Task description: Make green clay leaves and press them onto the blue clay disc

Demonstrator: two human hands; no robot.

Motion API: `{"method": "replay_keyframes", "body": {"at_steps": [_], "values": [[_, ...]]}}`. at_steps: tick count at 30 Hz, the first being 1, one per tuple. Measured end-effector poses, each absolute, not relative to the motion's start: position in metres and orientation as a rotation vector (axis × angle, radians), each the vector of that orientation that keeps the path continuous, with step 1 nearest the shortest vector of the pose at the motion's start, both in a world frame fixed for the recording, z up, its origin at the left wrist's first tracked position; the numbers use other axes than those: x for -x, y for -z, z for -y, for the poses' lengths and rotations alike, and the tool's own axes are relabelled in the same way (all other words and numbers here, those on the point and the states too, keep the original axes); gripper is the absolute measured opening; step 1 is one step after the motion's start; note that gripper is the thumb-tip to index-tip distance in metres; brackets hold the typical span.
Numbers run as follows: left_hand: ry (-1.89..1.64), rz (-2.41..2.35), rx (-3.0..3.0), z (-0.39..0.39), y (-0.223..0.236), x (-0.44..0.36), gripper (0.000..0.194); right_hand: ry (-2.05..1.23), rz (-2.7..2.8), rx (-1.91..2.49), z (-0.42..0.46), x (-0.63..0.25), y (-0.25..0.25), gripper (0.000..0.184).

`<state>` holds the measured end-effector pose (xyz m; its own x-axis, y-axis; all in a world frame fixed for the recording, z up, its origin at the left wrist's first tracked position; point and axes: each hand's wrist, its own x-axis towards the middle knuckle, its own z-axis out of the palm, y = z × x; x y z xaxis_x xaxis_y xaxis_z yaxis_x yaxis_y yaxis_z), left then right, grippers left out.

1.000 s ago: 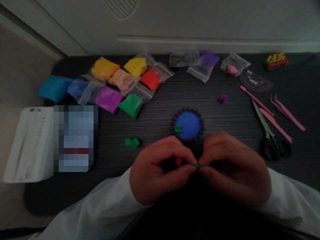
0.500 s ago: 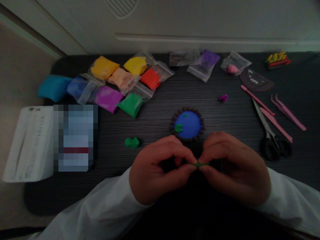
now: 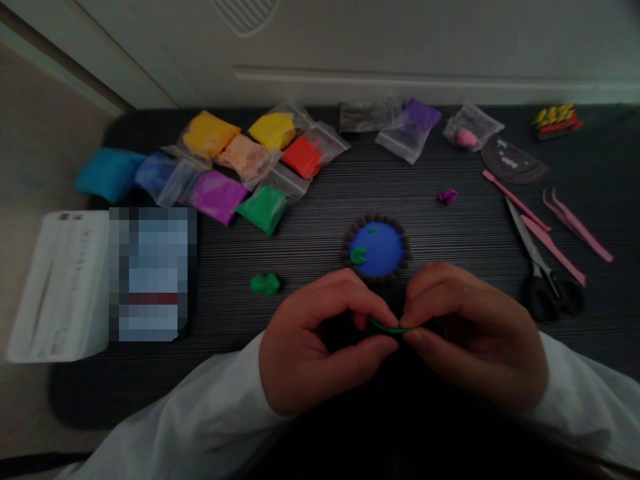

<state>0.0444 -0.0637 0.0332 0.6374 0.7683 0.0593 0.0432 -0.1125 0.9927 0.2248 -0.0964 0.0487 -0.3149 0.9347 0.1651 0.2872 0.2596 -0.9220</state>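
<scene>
Left hand point(image 3: 327, 343) has parted its pinch around the green strip point(image 3: 386, 328).

A pale panelled wall point(image 3: 410, 40) spans the top; below sits a dark, lined table point(image 3: 313, 247); beige floor point(image 3: 25, 407) shows at lower left; the light is dim.

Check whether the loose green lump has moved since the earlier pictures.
No: the green lump lies in the same spot relative to the bagged green clay beyond it.
</scene>
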Motion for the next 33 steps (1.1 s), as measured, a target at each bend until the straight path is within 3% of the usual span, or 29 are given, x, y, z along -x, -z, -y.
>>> {"method": "replay_keyframes", "body": {"at_steps": [19, 33], "values": [[-0.627, -0.703, -1.455, 0.0634, -0.0379, -0.0450, 0.009, -1.260, 1.723, 1.106, 0.0961, -0.2272, -0.0497, 0.013], [-0.478, -0.731, -0.995, 0.0618, -0.0301, -0.0433, 0.008, -1.679, 1.262, 1.161, 0.0965, -0.2267, -0.0444, 0.003]]}}
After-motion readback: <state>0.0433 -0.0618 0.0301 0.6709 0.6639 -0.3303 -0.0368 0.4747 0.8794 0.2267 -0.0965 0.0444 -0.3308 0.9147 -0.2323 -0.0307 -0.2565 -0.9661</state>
